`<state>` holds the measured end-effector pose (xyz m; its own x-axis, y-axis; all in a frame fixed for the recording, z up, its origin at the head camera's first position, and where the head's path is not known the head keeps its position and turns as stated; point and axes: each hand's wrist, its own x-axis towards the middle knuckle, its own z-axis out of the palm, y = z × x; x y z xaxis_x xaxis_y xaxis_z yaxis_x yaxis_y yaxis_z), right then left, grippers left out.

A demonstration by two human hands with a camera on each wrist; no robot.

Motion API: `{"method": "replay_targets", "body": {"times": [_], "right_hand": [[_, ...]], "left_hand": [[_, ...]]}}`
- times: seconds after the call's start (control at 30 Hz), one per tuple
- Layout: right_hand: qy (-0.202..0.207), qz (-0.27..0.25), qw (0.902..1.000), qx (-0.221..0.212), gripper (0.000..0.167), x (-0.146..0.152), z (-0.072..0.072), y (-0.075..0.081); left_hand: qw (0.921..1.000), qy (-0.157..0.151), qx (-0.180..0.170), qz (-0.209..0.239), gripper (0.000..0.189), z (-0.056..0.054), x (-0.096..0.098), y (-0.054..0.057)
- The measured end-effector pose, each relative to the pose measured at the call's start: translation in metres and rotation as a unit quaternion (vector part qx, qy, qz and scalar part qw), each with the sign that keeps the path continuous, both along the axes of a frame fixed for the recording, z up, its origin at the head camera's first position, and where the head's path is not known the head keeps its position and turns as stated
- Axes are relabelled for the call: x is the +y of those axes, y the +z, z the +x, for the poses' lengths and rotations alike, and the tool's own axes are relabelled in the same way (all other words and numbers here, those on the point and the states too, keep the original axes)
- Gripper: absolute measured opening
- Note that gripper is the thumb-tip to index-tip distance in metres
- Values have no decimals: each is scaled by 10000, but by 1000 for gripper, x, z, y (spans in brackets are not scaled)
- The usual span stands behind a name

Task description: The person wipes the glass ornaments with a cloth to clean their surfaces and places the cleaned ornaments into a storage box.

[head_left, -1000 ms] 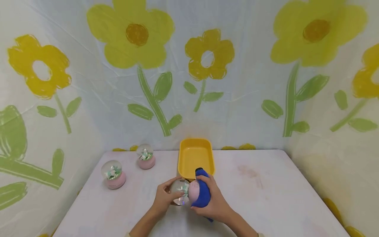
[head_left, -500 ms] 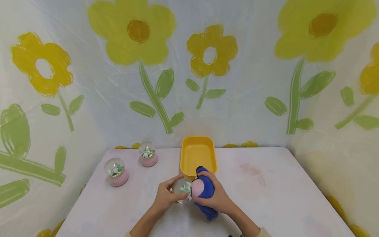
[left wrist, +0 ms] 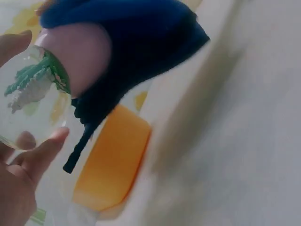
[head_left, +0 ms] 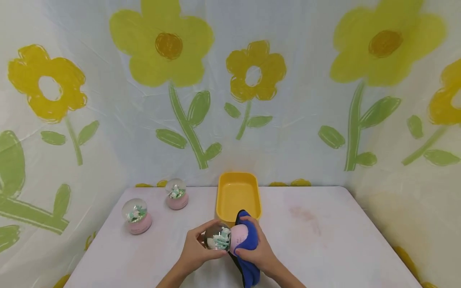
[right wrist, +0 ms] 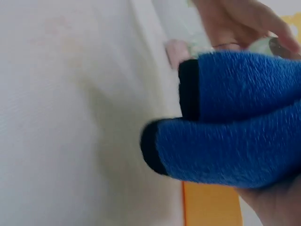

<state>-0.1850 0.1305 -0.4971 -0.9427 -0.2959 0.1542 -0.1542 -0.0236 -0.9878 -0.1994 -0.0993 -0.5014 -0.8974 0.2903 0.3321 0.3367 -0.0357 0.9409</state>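
Note:
Held on its side in front of me is a snow globe (head_left: 218, 237) with a clear ball, a small green and white figure inside and a pink base. My left hand (head_left: 196, 249) grips the clear ball between thumb and fingers. Around the pink base (left wrist: 77, 54) my right hand (head_left: 262, 250) holds a blue cloth (head_left: 251, 240) with dark edging, pressing it against the base. Part of the cloth hangs down below the hand. In the right wrist view the folded blue cloth (right wrist: 225, 146) covers most of the globe.
A yellow tray (head_left: 220, 200) stands just beyond my hands at the table's back edge. Two more snow globes, a nearer one (head_left: 138, 224) and a farther one (head_left: 177, 200), stand upright on the left of the white table (head_left: 317, 248). A flower-printed curtain (head_left: 299, 120) surrounds the table.
The globe has turned in my left hand, so its figure now faces more toward me. The cloth has shifted around the pink base and hangs lower. The tray and other globes stay put.

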Motion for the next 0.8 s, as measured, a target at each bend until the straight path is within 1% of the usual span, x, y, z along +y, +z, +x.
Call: {"method": "replay_targets", "body": {"times": [0.07,0.13,0.2,0.27,0.33,0.37,0.4,0.43,0.47,0.5,0.57,0.63,0.67,0.7,0.73,0.77,0.8], "right_hand": [[-95,238,9978,610,85,-2,2,-2],[-110,542,9906,1254,88,-2,2,0],[-148,994,9766,1902,91,1,1,3],[-163,1453,9584,2453,93,4,1,6],[-162,1713,9455,2763,94,7,3,8],[-164,1761,9400,2917,95,8,4,8],[-174,1778,9382,2965,96,9,5,8],[-212,1774,9385,2956,96,9,5,7],[-232,1700,9423,2874,97,9,5,6],[-257,1587,9484,2731,97,9,5,4],[-314,1314,9670,2159,95,8,4,2],[-251,899,9870,1308,89,7,2,1],[-170,680,9941,826,84,6,1,1],[-38,452,9984,346,78,6,0,3],[145,222,9996,-98,72,6,0,5],[368,0,9984,-440,68,6,0,7],[576,-202,9951,-775,65,7,1,8]], "left_hand": [[9983,55,-560,127,76,2,-1,4],[9919,95,-1228,319,75,1,1,8],[9806,30,-1875,569,72,1,2,11],[9644,-152,-2490,882,68,3,3,13],[9501,-344,-2895,1105,66,5,4,14],[9463,-405,-2991,1155,66,6,4,14],[9459,-434,-3004,1147,66,7,5,15],[9478,-416,-2961,1105,65,7,5,16],[9513,-375,-2879,1035,65,8,5,16],[9564,-298,-2756,916,66,7,5,16],[9698,-60,-2365,591,66,8,6,17],[9829,186,-1826,158,68,8,5,18],[9878,286,-1532,-43,69,9,5,19],[9929,342,-1119,-229,71,11,5,21],[9964,365,-674,-353,72,13,4,23],[9985,311,-200,-402,73,14,3,25],[9983,238,259,-472,74,16,2,26]]}}
